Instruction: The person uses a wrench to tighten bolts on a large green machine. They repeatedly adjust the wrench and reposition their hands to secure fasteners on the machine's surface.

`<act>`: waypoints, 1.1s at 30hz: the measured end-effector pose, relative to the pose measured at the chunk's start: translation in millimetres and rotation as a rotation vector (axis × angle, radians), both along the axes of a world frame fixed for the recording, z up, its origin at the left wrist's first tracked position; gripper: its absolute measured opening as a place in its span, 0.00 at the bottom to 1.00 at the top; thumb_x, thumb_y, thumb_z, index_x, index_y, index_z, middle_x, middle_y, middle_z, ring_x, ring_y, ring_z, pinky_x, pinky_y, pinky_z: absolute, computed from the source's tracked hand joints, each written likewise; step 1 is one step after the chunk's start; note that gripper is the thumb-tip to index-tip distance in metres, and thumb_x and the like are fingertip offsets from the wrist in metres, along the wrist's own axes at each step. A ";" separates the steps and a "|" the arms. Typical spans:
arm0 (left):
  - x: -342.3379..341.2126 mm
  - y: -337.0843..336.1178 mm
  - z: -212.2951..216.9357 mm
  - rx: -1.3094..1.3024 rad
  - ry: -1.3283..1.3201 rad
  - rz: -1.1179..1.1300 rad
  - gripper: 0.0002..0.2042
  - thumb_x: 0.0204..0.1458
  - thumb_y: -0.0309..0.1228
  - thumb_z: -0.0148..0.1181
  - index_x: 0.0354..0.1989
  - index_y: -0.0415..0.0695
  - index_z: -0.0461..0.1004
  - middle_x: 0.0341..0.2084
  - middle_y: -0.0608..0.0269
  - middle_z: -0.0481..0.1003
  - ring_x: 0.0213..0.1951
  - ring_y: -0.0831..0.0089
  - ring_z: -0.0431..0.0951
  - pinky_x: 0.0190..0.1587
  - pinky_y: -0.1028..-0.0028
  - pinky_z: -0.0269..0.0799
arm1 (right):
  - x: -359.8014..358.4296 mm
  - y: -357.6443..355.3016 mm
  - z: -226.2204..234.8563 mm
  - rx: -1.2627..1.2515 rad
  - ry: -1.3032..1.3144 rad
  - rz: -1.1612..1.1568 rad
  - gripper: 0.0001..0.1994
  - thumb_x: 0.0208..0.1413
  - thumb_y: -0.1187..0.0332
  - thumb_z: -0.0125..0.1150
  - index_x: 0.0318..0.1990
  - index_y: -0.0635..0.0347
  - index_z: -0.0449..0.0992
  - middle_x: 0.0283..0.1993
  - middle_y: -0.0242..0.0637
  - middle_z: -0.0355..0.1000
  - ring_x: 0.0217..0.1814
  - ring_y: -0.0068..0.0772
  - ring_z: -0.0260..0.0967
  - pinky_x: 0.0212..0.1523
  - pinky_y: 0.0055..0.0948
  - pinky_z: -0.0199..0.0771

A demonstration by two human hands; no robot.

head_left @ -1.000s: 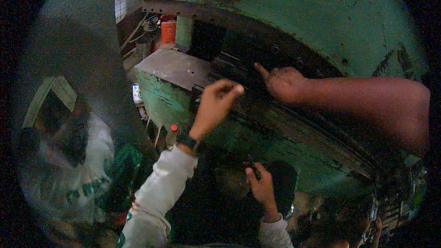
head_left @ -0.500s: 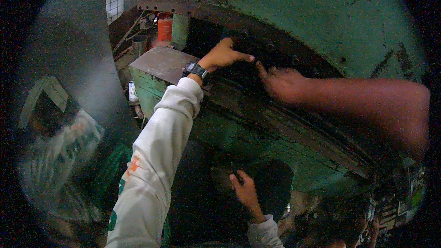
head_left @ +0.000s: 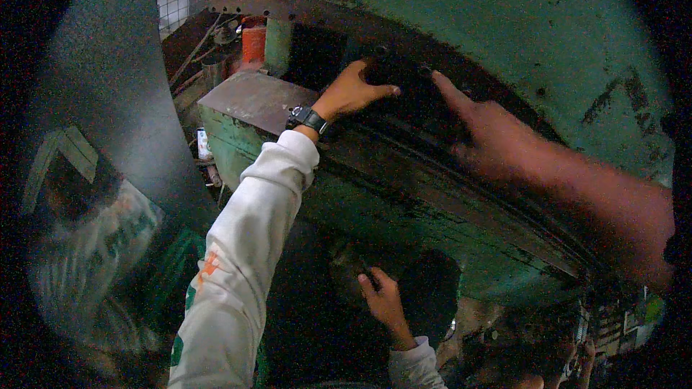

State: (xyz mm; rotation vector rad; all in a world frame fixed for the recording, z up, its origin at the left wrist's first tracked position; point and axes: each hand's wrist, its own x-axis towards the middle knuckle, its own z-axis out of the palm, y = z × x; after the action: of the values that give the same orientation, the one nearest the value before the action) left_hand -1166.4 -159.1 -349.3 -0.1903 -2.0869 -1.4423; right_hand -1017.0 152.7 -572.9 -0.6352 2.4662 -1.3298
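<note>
My left hand, with a black watch on its wrist, reaches over the ledge of the green machine into a dark slot. Its thumb is stretched away from the fingers, whose tips are lost in the dark. Lower down, my right hand is closed with the thumb on top, around a small dark object too dim to name. From the right comes another person's bare arm; that hand points its index finger at a round bolt-like part under the upper green panel.
A smooth grey sheet with blurred reflections stands at the left. Behind the ledge are an orange container and a metal cylinder. A white can sits below, beside the machine. Cluttered shelving shows at the lower right.
The other person's pointing hand has moved right and slightly up, away from my left thumb toward the bolt-like part. My left hand and right hand stay nearly where they were.
</note>
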 end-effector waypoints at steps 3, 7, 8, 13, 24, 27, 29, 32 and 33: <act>-5.7 -11.8 -12.2 -0.062 0.065 0.098 0.36 0.44 0.45 0.73 0.56 0.32 0.69 0.51 0.46 0.76 0.52 0.57 0.76 0.57 0.66 0.69 | 2.1 -8.1 0.8 -0.112 0.073 0.035 0.12 0.62 0.63 0.60 0.40 0.66 0.74 0.25 0.30 0.70 0.26 0.20 0.64 0.28 0.25 0.65; 3.0 13.3 -23.6 -0.185 0.367 0.576 0.30 0.45 0.44 0.72 0.51 0.34 0.72 0.42 0.46 0.78 0.45 0.54 0.79 0.50 0.64 0.73 | 4.2 -4.8 0.8 -0.063 0.041 -0.019 0.13 0.63 0.62 0.58 0.42 0.67 0.74 0.28 0.31 0.71 0.27 0.20 0.65 0.28 0.25 0.66; 7.4 20.6 -22.6 -0.226 0.484 0.760 0.28 0.45 0.43 0.72 0.48 0.35 0.73 0.39 0.47 0.78 0.43 0.54 0.79 0.48 0.64 0.74 | 4.2 -6.3 -10.0 -0.088 0.118 -0.060 0.14 0.63 0.62 0.58 0.43 0.67 0.74 0.28 0.31 0.71 0.27 0.20 0.65 0.28 0.25 0.67; 52.0 57.6 23.6 -0.213 0.514 0.485 0.19 0.47 0.43 0.69 0.38 0.39 0.77 0.32 0.51 0.78 0.35 0.53 0.80 0.40 0.61 0.76 | -7.9 0.6 8.9 -0.126 0.096 -0.111 0.21 0.65 0.55 0.55 0.50 0.68 0.72 0.36 0.41 0.74 0.31 0.30 0.70 0.32 0.30 0.70; 91.1 57.3 48.6 0.090 0.128 -0.027 0.20 0.56 0.41 0.64 0.47 0.35 0.79 0.37 0.57 0.82 0.40 0.76 0.78 0.46 0.74 0.72 | -112.2 -135.8 222.5 -0.725 0.586 -0.015 0.12 0.69 0.64 0.47 0.47 0.65 0.69 0.41 0.41 0.72 0.43 0.33 0.69 0.43 0.32 0.70; 93.1 50.9 52.9 0.047 0.130 -0.038 0.20 0.56 0.39 0.64 0.51 0.37 0.78 0.43 0.57 0.81 0.45 0.76 0.78 0.51 0.75 0.71 | -125.8 -160.8 233.6 -0.855 0.642 0.031 0.10 0.69 0.67 0.44 0.47 0.64 0.69 0.41 0.43 0.71 0.43 0.34 0.69 0.44 0.33 0.70; 90.8 55.2 63.1 0.033 0.151 0.026 0.20 0.54 0.38 0.66 0.47 0.34 0.79 0.38 0.55 0.82 0.41 0.74 0.79 0.47 0.74 0.73 | -129.6 -166.4 235.9 -0.888 0.667 0.022 0.09 0.68 0.69 0.44 0.47 0.64 0.69 0.41 0.44 0.71 0.43 0.34 0.69 0.45 0.34 0.70; 77.3 57.2 77.8 -0.033 0.135 0.147 0.18 0.51 0.39 0.67 0.42 0.35 0.81 0.35 0.52 0.82 0.37 0.71 0.82 0.43 0.73 0.75 | -130.8 -172.5 242.7 -0.958 0.556 -0.002 0.09 0.68 0.72 0.44 0.50 0.63 0.69 0.43 0.32 0.68 0.46 0.23 0.64 0.48 0.24 0.66; 72.1 57.3 82.7 -0.064 0.122 0.190 0.17 0.50 0.39 0.67 0.41 0.36 0.82 0.35 0.51 0.82 0.36 0.69 0.83 0.42 0.72 0.76 | -129.6 -176.8 245.6 -1.001 0.496 -0.020 0.10 0.68 0.72 0.44 0.52 0.64 0.68 0.44 0.33 0.69 0.47 0.23 0.64 0.50 0.25 0.66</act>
State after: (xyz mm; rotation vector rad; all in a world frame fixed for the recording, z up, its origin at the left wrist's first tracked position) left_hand -1094.3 -101.9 -266.6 -0.0996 -1.9957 -1.2229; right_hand -1146.6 -24.1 -327.3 -1.2584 1.9364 -2.6756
